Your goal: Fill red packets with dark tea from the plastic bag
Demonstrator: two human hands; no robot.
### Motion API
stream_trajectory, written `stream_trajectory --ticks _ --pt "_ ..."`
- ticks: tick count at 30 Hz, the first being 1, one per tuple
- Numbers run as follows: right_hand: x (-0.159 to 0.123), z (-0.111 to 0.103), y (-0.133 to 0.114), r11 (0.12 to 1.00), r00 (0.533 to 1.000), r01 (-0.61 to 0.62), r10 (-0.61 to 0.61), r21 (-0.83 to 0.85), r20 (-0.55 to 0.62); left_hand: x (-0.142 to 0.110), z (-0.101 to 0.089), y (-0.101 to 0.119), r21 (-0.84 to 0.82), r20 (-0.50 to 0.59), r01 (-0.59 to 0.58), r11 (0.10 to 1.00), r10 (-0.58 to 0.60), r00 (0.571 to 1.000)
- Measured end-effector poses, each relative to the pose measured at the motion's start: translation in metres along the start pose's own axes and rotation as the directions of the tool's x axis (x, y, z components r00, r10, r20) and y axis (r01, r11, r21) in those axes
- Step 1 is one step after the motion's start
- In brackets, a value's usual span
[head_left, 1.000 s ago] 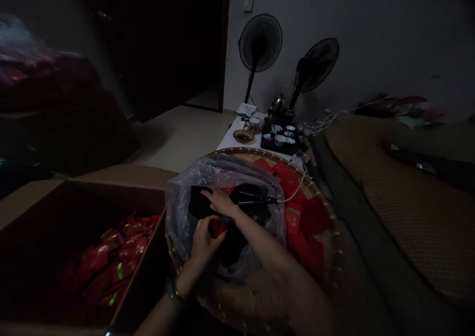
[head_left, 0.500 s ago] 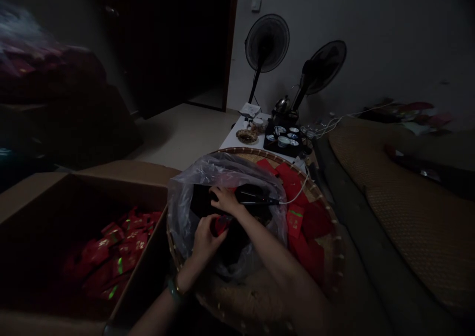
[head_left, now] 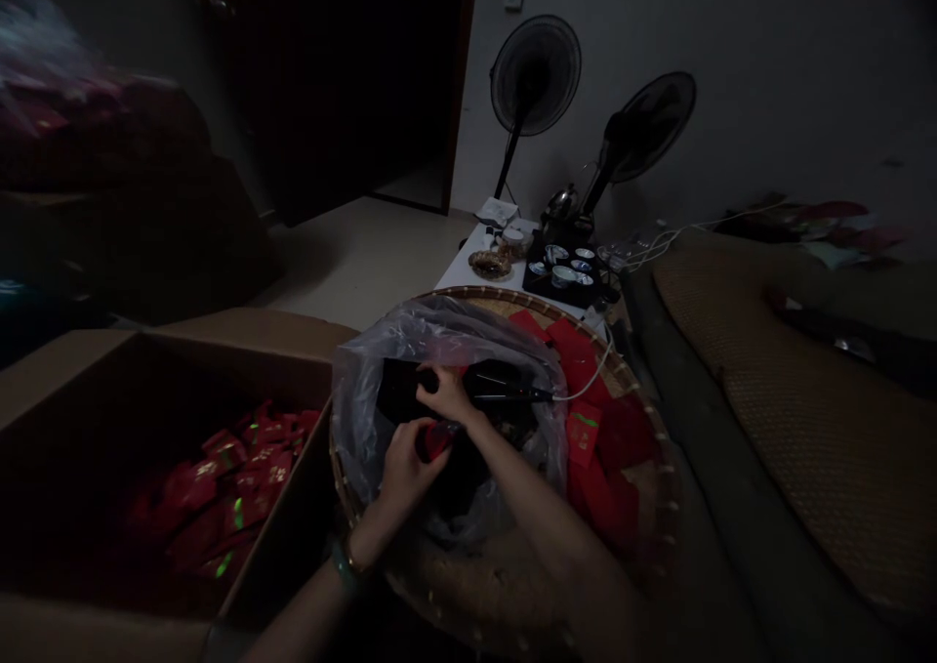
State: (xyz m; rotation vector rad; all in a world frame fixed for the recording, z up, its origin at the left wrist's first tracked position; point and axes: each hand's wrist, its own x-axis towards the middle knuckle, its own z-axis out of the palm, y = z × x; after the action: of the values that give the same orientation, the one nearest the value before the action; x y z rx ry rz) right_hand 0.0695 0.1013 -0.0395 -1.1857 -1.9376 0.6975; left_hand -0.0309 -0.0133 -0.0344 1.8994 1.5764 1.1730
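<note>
My left hand [head_left: 404, 468] is closed around a small red packet [head_left: 437, 439], held low inside a clear plastic bag [head_left: 366, 380]. Just above it, my right hand [head_left: 445, 393] has its fingers curled on a small dark object from the black contents of the bag. The bag rests in a round woven basket tray [head_left: 644, 419]. A black tool [head_left: 505, 387] with a white cord lies across the bag's far side. Loose red envelopes [head_left: 586, 438] lie in the tray to the right.
A cardboard box [head_left: 168, 351] holding several red envelopes [head_left: 234, 487] stands at the left. Beyond the tray is a low white table with a tea set [head_left: 563, 265]. Two standing fans [head_left: 534, 77] are by the wall. A woven mat [head_left: 805, 390] runs along the right.
My right hand's fingers have curled from flat on the black contents to a grip on a small dark piece. The view shifted slightly; my left hand keeps the red packet.
</note>
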Motion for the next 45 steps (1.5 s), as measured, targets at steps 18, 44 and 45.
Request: stream_trajectory --ticks 18,44,45 --pt "-0.062 -0.033 0.013 0.465 0.838 -0.485 0.489 0.740 0.242 -0.002 0.002 -0.003 0.013 0.008 -0.015 1.000 0.015 1.000" --pt "-0.107 -0.101 -0.027 -0.187 0.666 -0.538 0.504 0.822 0.550 -0.002 0.012 -0.011 0.076 0.244 -0.026 0.997 0.007 0.970" --pt "-0.106 -0.105 -0.030 -0.183 0.674 -0.546 0.483 0.817 0.559 -0.002 0.013 -0.010 0.080 0.253 -0.032 0.996 0.011 0.967"
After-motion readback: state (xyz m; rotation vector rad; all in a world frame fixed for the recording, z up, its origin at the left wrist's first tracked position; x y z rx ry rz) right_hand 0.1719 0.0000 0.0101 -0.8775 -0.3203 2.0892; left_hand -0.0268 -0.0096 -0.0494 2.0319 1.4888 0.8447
